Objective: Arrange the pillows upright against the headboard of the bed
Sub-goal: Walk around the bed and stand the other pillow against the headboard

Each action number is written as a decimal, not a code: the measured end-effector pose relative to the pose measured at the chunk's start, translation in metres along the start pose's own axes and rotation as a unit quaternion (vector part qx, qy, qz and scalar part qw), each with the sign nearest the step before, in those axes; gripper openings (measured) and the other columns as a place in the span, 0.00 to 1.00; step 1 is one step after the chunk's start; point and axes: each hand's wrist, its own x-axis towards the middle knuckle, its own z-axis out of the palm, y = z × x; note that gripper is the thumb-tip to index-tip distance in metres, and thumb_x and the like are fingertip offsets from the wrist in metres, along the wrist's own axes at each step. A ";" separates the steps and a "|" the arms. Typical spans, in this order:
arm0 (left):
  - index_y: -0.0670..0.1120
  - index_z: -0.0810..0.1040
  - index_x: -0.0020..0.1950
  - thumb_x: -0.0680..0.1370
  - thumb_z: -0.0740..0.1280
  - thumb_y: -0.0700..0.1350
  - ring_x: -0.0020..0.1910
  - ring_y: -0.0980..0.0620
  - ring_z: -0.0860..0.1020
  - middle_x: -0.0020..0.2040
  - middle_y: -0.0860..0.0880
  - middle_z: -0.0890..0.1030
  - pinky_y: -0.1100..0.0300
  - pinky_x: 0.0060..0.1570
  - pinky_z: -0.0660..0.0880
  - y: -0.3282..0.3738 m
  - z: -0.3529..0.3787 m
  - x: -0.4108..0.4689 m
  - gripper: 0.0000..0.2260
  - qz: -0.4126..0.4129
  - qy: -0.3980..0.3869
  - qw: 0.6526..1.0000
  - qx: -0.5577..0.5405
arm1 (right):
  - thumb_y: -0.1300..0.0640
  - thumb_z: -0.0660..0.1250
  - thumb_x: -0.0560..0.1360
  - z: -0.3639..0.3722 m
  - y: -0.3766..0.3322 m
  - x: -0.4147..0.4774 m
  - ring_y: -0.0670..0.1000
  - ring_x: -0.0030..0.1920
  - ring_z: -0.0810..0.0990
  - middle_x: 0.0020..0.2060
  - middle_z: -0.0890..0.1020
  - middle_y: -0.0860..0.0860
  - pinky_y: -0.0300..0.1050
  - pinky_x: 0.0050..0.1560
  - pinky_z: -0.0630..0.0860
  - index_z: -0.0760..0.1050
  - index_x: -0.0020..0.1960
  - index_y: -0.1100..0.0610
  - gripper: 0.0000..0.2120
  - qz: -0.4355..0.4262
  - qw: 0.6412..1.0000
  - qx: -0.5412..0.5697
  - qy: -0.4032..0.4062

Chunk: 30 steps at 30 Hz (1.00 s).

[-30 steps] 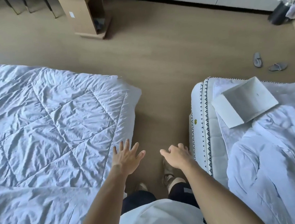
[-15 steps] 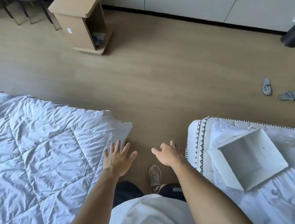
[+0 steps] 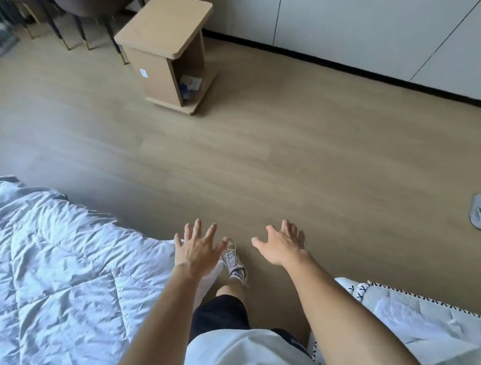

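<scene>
No pillow and no headboard show in the head view. A bed with a crumpled white quilt [image 3: 54, 283] fills the lower left. My left hand [image 3: 197, 250] hovers over the quilt's corner, fingers spread, holding nothing. My right hand [image 3: 281, 246] is stretched out over the bare floor, fingers apart and empty. A second mattress [image 3: 435, 328] with black zigzag trim and white bedding sits at the lower right, beside my right forearm. I stand in the gap between the two beds, one sneaker [image 3: 234, 262] stepping forward.
A light wooden side table [image 3: 165, 52] stands on the floor ahead. Dark chair legs [image 3: 83, 30] are at the top left. White cabinet doors [image 3: 379, 18] line the far wall. A pair of grey slippers [image 3: 479, 216] lies at the right on the wooden floor [image 3: 289, 155].
The view has tilted up and moved forward: both beds slid down the frame, and the open white box on the right mattress left the view. Both hands stay spread and empty.
</scene>
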 end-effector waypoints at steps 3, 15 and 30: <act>0.59 0.53 0.81 0.80 0.46 0.70 0.81 0.42 0.49 0.83 0.46 0.51 0.39 0.76 0.50 -0.005 -0.044 0.057 0.31 -0.023 0.012 0.999 -0.020 | 0.32 0.54 0.75 -0.051 -0.041 0.053 0.61 0.71 0.61 0.67 0.66 0.58 0.60 0.72 0.55 0.69 0.70 0.51 0.31 -0.025 0.999 -0.019 0.009; 0.59 0.56 0.80 0.79 0.46 0.70 0.80 0.42 0.52 0.82 0.44 0.54 0.39 0.75 0.54 -0.073 -0.207 0.212 0.31 -0.138 0.078 0.983 -0.089 | 0.33 0.54 0.75 -0.202 -0.227 0.212 0.62 0.71 0.60 0.69 0.64 0.59 0.60 0.72 0.55 0.68 0.71 0.51 0.32 -0.158 0.982 -0.099 0.029; 0.59 0.55 0.80 0.79 0.44 0.71 0.80 0.41 0.52 0.82 0.44 0.54 0.38 0.75 0.54 -0.184 -0.345 0.401 0.32 -0.317 0.095 0.931 -0.155 | 0.33 0.54 0.75 -0.324 -0.458 0.423 0.62 0.71 0.60 0.70 0.65 0.60 0.62 0.71 0.54 0.69 0.70 0.52 0.32 -0.326 0.916 -0.233 0.014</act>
